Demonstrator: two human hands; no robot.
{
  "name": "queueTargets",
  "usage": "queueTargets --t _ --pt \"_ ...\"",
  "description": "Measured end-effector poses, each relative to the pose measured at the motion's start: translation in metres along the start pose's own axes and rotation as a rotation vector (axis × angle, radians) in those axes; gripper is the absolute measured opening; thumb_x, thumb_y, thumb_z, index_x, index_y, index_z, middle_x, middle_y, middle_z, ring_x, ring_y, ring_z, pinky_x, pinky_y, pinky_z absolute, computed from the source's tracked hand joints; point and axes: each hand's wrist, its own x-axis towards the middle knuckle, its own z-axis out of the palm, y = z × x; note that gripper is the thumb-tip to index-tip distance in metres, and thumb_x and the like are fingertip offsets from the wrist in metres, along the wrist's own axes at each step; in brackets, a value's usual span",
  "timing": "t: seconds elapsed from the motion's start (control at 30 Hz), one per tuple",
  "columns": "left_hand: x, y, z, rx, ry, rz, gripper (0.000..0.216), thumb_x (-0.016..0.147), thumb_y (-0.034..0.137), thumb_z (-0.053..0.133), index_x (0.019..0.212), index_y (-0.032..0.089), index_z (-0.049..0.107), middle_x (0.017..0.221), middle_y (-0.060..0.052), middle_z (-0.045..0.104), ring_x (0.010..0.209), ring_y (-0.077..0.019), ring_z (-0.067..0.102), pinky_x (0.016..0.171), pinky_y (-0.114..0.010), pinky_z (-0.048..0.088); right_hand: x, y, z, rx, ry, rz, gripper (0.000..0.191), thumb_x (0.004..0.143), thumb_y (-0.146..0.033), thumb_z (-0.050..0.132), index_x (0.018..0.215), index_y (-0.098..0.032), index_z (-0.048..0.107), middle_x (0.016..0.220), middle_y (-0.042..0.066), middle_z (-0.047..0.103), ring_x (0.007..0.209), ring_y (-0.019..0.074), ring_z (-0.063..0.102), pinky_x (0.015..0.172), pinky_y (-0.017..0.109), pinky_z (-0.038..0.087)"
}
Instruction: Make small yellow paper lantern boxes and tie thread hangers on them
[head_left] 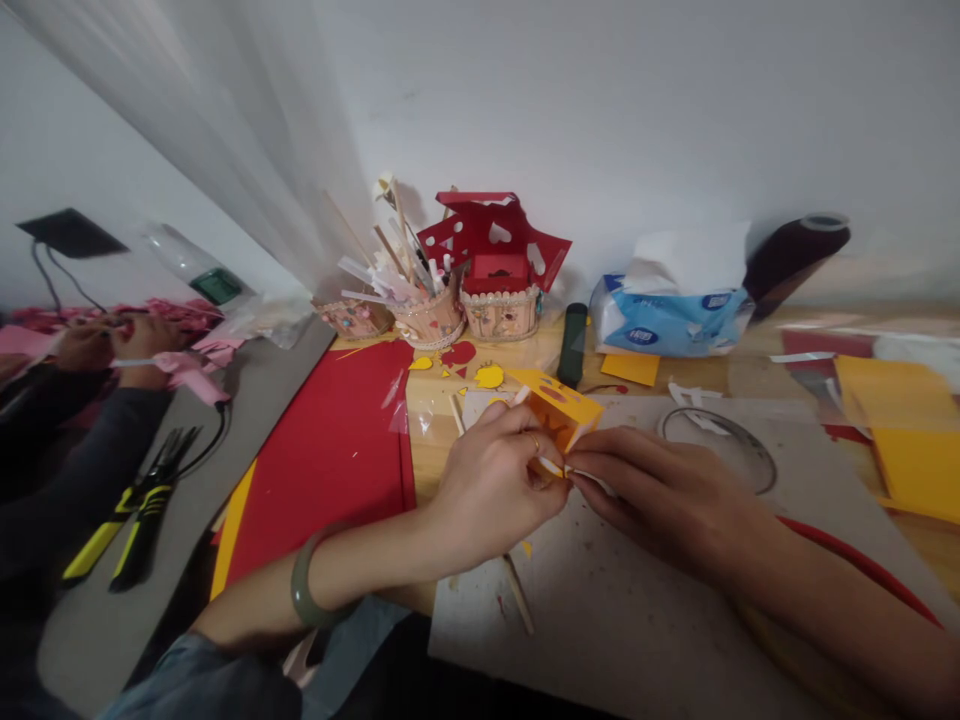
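A small yellow paper box (574, 405) with cut-out openings sits between my two hands, above the grey board (600, 620). My left hand (499, 475) grips its near left side, fingers curled round the edge. On the near right edge, my right hand (667, 490) pinches the paper with its fingers pressed together. The fingertips of both hands nearly meet at the box's lower corner, and they hide part of it. A thin wooden stick (517, 595) lies under my left hand. Yellow and red paper scraps (490, 376) lie just beyond the box.
Red paper sheets (322, 430) lie to the left, yellow paper (911, 430) to the right. Decorated baskets (502, 312), a dark green stick-like object (574, 345) and a tissue pack (671, 315) stand along the back. At far left, a co-worker's hands (142, 345) are beside yellow-black pliers (146, 520).
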Motion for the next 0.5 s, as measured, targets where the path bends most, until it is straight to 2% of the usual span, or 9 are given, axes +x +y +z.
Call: queueTargets --t 0.1,0.2,0.5 --pt "-0.0002 -0.0005 0.0001 0.008 0.005 0.016 0.005 0.069 0.014 0.066 0.07 0.019 0.065 0.082 -0.003 0.063 0.083 -0.0197 0.055 0.075 -0.034 0.046 -0.0015 0.0003 0.0016 -0.048 -0.008 -0.035 0.024 0.092 -0.017 0.041 0.083 -0.017 0.063 0.085 0.007 0.067 0.07 0.0169 0.063 0.056 0.029 0.047" --pt "0.0002 -0.0004 -0.0005 0.02 -0.002 0.012 0.004 0.069 0.015 0.065 0.071 0.018 0.066 0.082 -0.003 0.063 0.083 -0.0195 0.055 0.075 -0.034 0.045 -0.0003 0.0011 0.0043 -0.037 0.08 -0.053 0.024 0.092 -0.018 0.04 0.079 -0.018 0.061 0.079 0.005 0.066 0.063 0.0158 0.061 0.05 0.028 0.045" --pt "0.0013 -0.0003 -0.0017 0.016 0.005 0.011 0.005 0.07 0.015 0.063 0.071 0.018 0.066 0.079 -0.002 0.063 0.079 -0.0183 0.054 0.075 -0.033 0.044 0.0059 -0.0019 0.0061 0.104 0.181 0.091 0.012 0.086 -0.013 0.047 0.081 -0.018 0.057 0.078 0.003 0.065 0.063 0.0122 0.063 0.055 0.024 0.048"
